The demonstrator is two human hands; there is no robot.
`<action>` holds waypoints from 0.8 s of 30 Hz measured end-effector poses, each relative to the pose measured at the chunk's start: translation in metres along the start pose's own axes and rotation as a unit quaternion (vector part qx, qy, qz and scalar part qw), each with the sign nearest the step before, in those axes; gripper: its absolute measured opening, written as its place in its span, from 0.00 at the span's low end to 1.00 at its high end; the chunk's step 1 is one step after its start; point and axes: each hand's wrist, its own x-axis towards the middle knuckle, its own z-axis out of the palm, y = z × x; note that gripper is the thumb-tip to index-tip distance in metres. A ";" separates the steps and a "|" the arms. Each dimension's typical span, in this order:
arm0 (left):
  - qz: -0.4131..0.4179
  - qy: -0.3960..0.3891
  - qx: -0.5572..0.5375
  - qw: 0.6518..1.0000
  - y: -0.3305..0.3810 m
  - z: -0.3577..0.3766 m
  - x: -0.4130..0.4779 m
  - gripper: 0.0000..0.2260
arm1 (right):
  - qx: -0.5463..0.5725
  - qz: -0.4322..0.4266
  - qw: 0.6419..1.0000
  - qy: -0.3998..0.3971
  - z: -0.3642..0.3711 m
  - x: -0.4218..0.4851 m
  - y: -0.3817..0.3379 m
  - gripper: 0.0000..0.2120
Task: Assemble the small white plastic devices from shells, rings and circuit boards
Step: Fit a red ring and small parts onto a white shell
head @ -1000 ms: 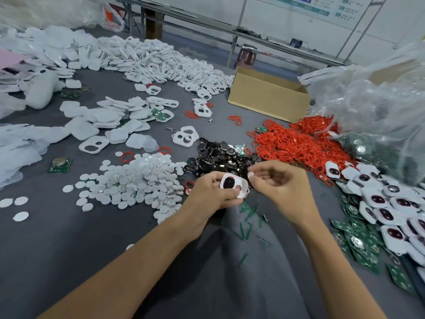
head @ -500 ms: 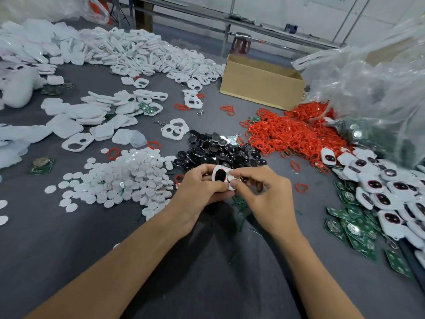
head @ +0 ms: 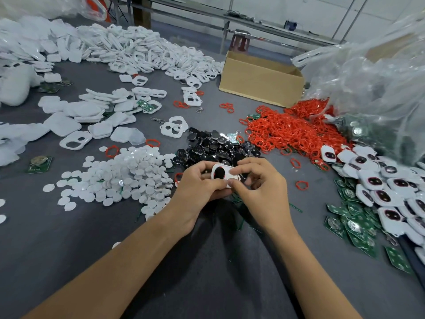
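Note:
A small white shell point(head: 222, 174) with a black insert and a thin red ring sits between both hands at the centre of the grey table. My left hand point(head: 202, 187) grips its left side, fingers curled around it. My right hand point(head: 259, 189) pinches its right end, thumb and forefinger pressing on the white face. Just behind the hands lies a pile of black inserts point(head: 213, 146). White round discs point(head: 128, 178) are heaped to the left, red rings point(head: 292, 132) to the right, green circuit boards point(head: 354, 224) at the far right.
Finished white devices point(head: 391, 192) pile up at the right edge. Loose white shells point(head: 142, 51) cover the back left. A cardboard box point(head: 262, 81) stands behind the red rings, beside a clear plastic bag point(head: 372, 72). A metal rack runs along the far wall.
My right hand has closed in onto the shell and now presses its right end. The shell has turned flatter, face up, between both hands.

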 end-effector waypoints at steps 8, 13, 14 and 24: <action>0.025 0.013 0.048 0.998 -0.002 0.001 -0.001 0.05 | 0.018 0.034 0.999 -0.036 -0.003 0.002 -0.007 0.09; 0.026 0.029 0.039 0.998 0.000 0.002 -0.001 0.06 | 0.063 0.039 0.997 -0.034 -0.008 0.000 -0.009 0.09; 0.022 0.034 0.033 0.999 0.000 0.003 -0.001 0.06 | 0.078 0.051 0.995 -0.024 -0.010 -0.001 -0.009 0.10; -0.006 -0.020 0.017 1.000 -0.002 0.002 -0.002 0.06 | 0.137 0.132 0.981 -0.030 -0.011 -0.001 -0.003 0.09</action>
